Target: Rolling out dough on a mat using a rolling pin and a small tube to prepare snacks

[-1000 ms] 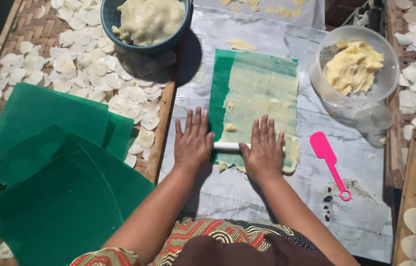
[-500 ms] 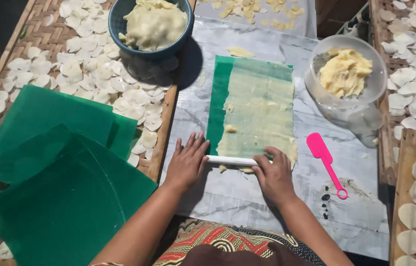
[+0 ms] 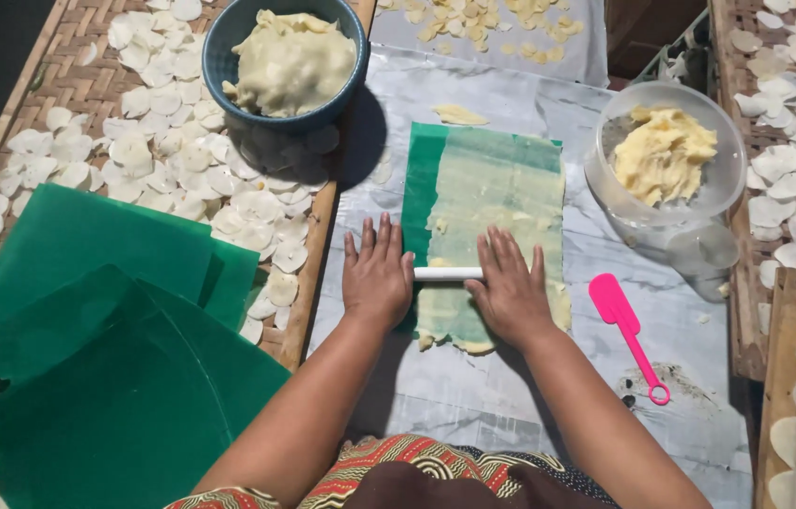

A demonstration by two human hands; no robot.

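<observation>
White rolling pin (image 3: 448, 273) lies crosswise on the thin dough sheet (image 3: 502, 203) over a green mat (image 3: 422, 179), mid-bench. Left hand (image 3: 376, 275) and right hand (image 3: 511, 286) press flat on its ends, fingers spread, apart. Pink spatula (image 3: 626, 327) lies right; blue bowl (image 3: 285, 61) at the far edge.

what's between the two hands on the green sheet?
Head view: a short bare stretch of the white rolling pin spans the gap between left hand and right hand, over thin dough on the green sheet.

hands 2 (image 3: 377, 276) | roller 1 (image 3: 447, 273) | bowls 2 (image 3: 219, 58) | spatula 1 (image 3: 626, 330) | green sheets maybe 4 (image 3: 87, 245)
</observation>
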